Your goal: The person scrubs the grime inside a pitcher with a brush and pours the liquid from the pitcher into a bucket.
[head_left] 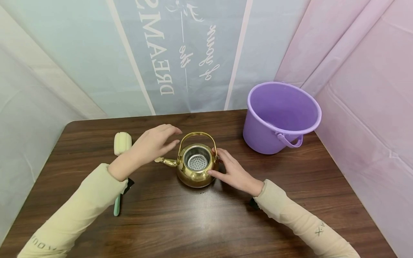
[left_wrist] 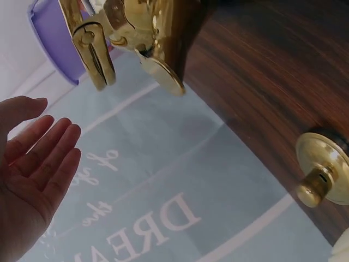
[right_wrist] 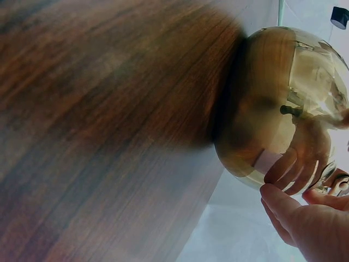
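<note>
A gold teapot [head_left: 196, 177] stands on the wooden table with its top uncovered, showing a perforated metal strainer [head_left: 197, 162] inside. Its hoop handle is raised and the spout points left. My right hand [head_left: 233, 173] holds the pot's right side, thumb towards the front and fingers further back; in the right wrist view the fingertips [right_wrist: 267, 191] meet the shiny wall. Above the spout, my left hand [head_left: 155, 143] hovers beside the handle, fingers extended and holding nothing. The gold lid [left_wrist: 322, 169] with its knob rests on the table in the left wrist view; my left arm hides it from the head view.
A purple bucket [head_left: 258, 134] stands at the back right, its handle hanging down. To the left lies a sponge brush with a cream head [head_left: 122, 143] and green handle [head_left: 117, 206], partly under my left forearm. A printed cloth [head_left: 200, 96] hangs behind the table.
</note>
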